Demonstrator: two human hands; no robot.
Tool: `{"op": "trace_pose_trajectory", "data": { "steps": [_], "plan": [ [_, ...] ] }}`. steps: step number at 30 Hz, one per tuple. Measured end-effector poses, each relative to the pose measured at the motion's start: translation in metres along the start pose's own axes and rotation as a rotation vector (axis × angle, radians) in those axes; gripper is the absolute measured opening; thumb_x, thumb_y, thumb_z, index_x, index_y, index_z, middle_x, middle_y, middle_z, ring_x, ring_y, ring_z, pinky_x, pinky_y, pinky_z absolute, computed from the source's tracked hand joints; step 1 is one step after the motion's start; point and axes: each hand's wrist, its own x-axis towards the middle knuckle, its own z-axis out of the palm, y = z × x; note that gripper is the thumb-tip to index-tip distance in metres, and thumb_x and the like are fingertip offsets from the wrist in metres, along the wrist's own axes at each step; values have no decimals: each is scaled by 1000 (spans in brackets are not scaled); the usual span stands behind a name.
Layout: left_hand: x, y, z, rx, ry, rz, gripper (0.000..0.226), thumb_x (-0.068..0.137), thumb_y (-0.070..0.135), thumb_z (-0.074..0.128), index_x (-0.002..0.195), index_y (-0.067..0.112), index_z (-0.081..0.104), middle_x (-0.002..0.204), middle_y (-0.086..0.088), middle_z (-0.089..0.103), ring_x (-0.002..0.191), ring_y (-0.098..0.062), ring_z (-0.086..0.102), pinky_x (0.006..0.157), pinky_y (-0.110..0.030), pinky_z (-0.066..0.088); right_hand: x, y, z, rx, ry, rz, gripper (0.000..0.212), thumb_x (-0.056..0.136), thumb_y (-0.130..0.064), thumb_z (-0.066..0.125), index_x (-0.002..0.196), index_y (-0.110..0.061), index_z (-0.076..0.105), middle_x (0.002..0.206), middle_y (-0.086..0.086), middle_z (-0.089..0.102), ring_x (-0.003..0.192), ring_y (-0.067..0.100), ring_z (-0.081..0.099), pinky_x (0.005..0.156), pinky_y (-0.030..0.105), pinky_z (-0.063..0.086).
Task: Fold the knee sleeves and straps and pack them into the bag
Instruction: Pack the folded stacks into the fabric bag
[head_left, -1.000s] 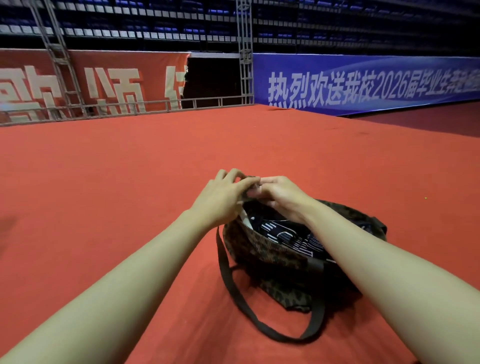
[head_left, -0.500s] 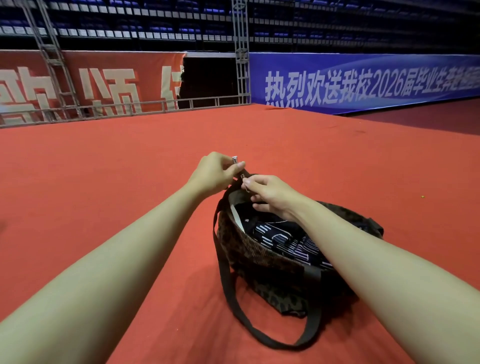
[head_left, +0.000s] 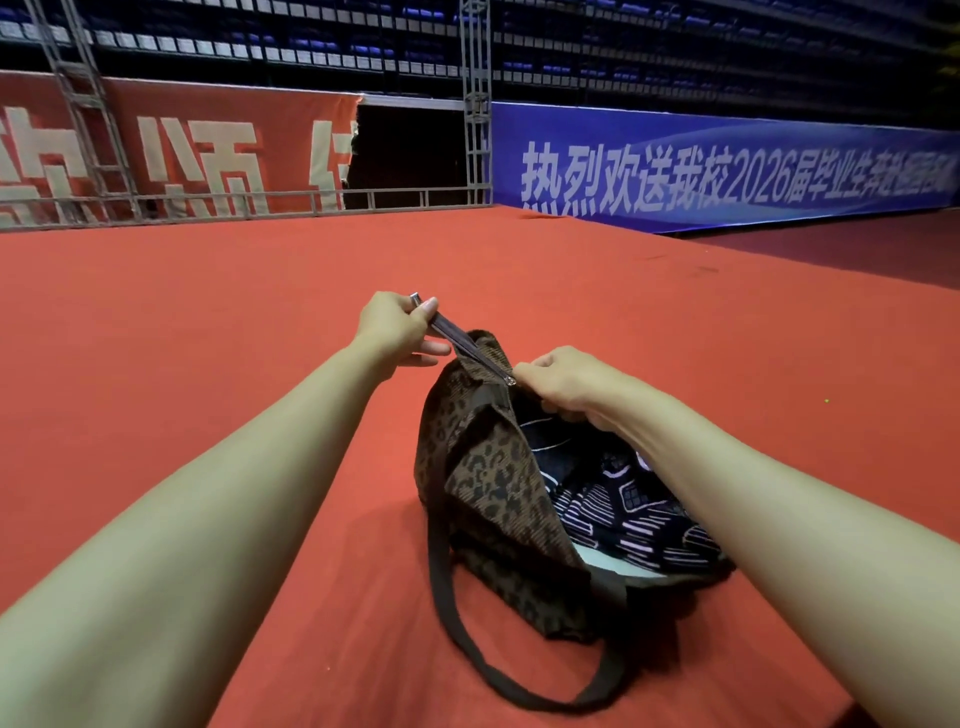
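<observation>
A leopard-print fabric bag (head_left: 488, 483) is sitting on the red carpet (head_left: 208, 322), its ribbed, corduroy-like cloth slumping soft and shapeless. A dark webbing shoulder strap (head_left: 467, 644) is trailing from it in a loose loop across the carpet toward the viewer. The bag's mouth is gaping on the right side, and black fabric with pale line patterns (head_left: 623, 514) is lying folded inside; whether this is the knee sleeves or the straps cannot be told.

The left hand (head_left: 395, 330) is pinching the metal-tipped end of the zipper tape (head_left: 447, 332) between thumb and fingers, holding it taut up and away from the bag. The right hand (head_left: 566, 382) is curling over the bag's far end, fingertips closing on the small silver zipper pull (head_left: 510, 381). The right forearm is crossing over the open mouth and hiding part of the contents.

Beyond the carpet, a grey metal truss (head_left: 475, 104) is standing between a red banner (head_left: 197, 150) and a blue banner (head_left: 727, 166), both carrying large pale characters, with dark rows of seating (head_left: 623, 52) rising behind.
</observation>
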Motion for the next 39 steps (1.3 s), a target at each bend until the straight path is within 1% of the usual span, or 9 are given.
{"op": "trace_pose_trajectory", "data": {
  "steps": [8, 14, 18, 25, 30, 31, 33, 35, 39],
  "plan": [
    [18, -27, -14, -154, 145, -117, 27, 110, 24, 54, 110, -3, 58, 107, -22, 70, 56, -18, 74, 51, -35, 63, -12, 5, -8, -193, -51, 76, 40, 91, -38, 57, 62, -24, 34, 47, -3, 38, 42, 20, 21, 45, 24, 11],
    [20, -45, -20, -144, 124, -160, 34, 109, 25, 54, 119, -7, 60, 96, -18, 71, 56, -17, 74, 51, -37, 64, -29, 4, -21, -204, -69, 38, 26, 95, -42, 58, 77, -26, 47, 44, -6, 38, 43, 18, 24, 45, 25, 14],
    [24, -55, -29, -196, 175, -202, 36, 109, 24, 55, 127, -8, 57, 95, -18, 71, 56, -19, 75, 45, -31, 59, -41, 3, -28, -289, -92, 68, 26, 93, -40, 56, 73, -24, 51, 45, -5, 43, 41, 18, 27, 44, 24, 16],
    [22, -77, -30, -163, 205, -253, 31, 109, 27, 54, 118, -3, 60, 102, -20, 72, 60, -18, 73, 46, -34, 61, -63, 12, -44, -303, -112, 60, 33, 92, -38, 57, 66, -21, 45, 48, -2, 38, 49, 22, 27, 54, 32, 20],
    [17, -77, -29, -112, 206, -265, 35, 109, 27, 54, 124, -4, 59, 101, -21, 71, 63, -21, 71, 44, -34, 60, -78, 18, -47, -240, -174, 54, 38, 95, -35, 56, 62, -17, 53, 51, -2, 59, 44, 15, 36, 53, 30, 28],
    [15, -75, -28, -55, 208, -250, 35, 109, 27, 54, 126, -3, 58, 107, -22, 70, 67, -23, 71, 49, -37, 62, -79, 20, -47, -249, -166, 28, 40, 98, -37, 56, 65, -15, 57, 51, -3, 59, 45, 14, 39, 53, 29, 31],
    [9, -66, -25, 284, 259, -125, 31, 106, 25, 57, 128, 4, 56, 125, -22, 63, 92, -33, 68, 77, -49, 63, -77, 21, -52, -271, -123, -80, 44, 103, -46, 55, 73, -14, 63, 54, -5, 57, 49, 14, 44, 56, 29, 36],
    [-3, -56, -15, 642, 292, 117, 37, 99, 19, 60, 133, 13, 49, 136, -17, 51, 124, -41, 50, 102, -55, 47, -74, 19, -62, -318, -74, -180, 43, 106, -46, 50, 79, -20, 71, 61, -7, 59, 53, 12, 49, 59, 30, 40],
    [-44, -34, 26, 786, 105, 514, 47, 87, 15, 55, 133, 20, 52, 140, -9, 50, 134, -35, 39, 107, -53, 36, -68, 26, -74, -516, -76, -236, 27, 107, -31, 51, 92, -30, 73, 84, -13, 73, 80, 12, 68, 70, 28, 51]
  ]
}}
